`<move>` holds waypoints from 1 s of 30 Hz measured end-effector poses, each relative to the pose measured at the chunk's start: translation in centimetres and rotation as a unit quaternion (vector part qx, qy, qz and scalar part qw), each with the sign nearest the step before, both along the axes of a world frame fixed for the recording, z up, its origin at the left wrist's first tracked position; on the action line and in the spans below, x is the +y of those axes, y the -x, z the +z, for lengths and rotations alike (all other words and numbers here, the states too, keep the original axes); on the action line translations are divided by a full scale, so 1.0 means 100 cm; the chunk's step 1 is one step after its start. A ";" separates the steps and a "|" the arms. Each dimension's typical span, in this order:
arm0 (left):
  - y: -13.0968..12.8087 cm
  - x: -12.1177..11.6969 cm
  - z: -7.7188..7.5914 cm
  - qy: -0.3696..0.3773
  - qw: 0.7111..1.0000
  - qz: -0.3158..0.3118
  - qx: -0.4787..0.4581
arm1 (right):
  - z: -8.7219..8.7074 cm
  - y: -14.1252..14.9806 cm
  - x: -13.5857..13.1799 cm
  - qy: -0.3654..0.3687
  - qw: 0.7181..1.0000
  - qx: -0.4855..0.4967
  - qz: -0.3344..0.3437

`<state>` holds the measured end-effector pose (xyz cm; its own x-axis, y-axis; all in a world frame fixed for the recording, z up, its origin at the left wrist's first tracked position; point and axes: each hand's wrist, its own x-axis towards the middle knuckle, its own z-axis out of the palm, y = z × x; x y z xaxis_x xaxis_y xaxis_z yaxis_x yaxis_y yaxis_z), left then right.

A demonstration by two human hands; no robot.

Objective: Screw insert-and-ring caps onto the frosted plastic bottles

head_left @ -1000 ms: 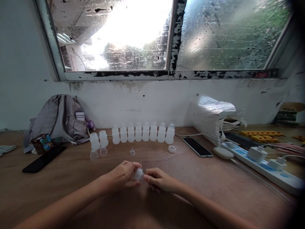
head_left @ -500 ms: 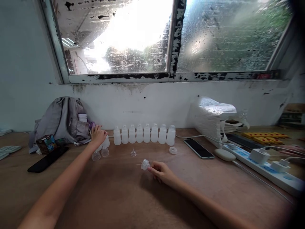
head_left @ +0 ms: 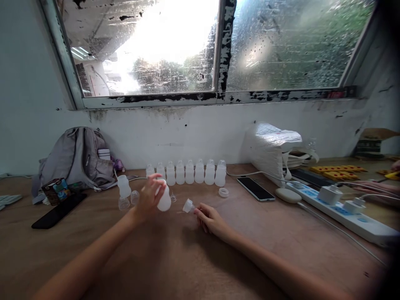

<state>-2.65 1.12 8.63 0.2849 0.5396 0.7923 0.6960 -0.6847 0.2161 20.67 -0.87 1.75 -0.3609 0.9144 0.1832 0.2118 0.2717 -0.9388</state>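
Note:
My left hand (head_left: 152, 193) grips a frosted white baby bottle (head_left: 164, 201), tilted above the table. My right hand (head_left: 208, 217) is closed on the nipple end of a translucent bottle nipple with its screw collar (head_left: 188, 206); the collar faces the bottle. Between the hands and a little behind them, a clear nipple (head_left: 173, 197) sits on the table. To the left, another frosted bottle (head_left: 124, 186) stands near two clear caps (head_left: 123, 203). A row of several capped bottles (head_left: 189, 172) stands at the back. A white ring (head_left: 223, 192) lies to the right.
A grey backpack (head_left: 79, 156), a small box (head_left: 56, 190) and a black phone-like slab (head_left: 59, 211) are at the left. On the right are a phone (head_left: 255, 188), a white round pad (head_left: 287, 195), a power strip (head_left: 343, 212) and a silvery bag (head_left: 268, 154). Another person's hand shows at far right.
My left hand has come from the left-hand bottles toward the middle, carrying a bottle. My right hand stays nearly in place with the nipple and collar. The camera view has shifted slightly.

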 end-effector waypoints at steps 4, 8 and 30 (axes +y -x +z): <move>-0.026 -0.013 -0.043 0.098 0.989 -0.093 -0.052 | 0.000 0.000 0.000 0.000 1.000 0.027 -0.007; -0.040 -0.021 -0.068 0.236 0.951 -0.140 -0.144 | 0.001 -0.002 0.002 -0.020 0.997 0.065 -0.030; -0.036 -0.020 -0.058 0.417 0.847 -0.155 -0.291 | 0.029 -0.019 0.000 -0.142 0.984 0.010 -0.107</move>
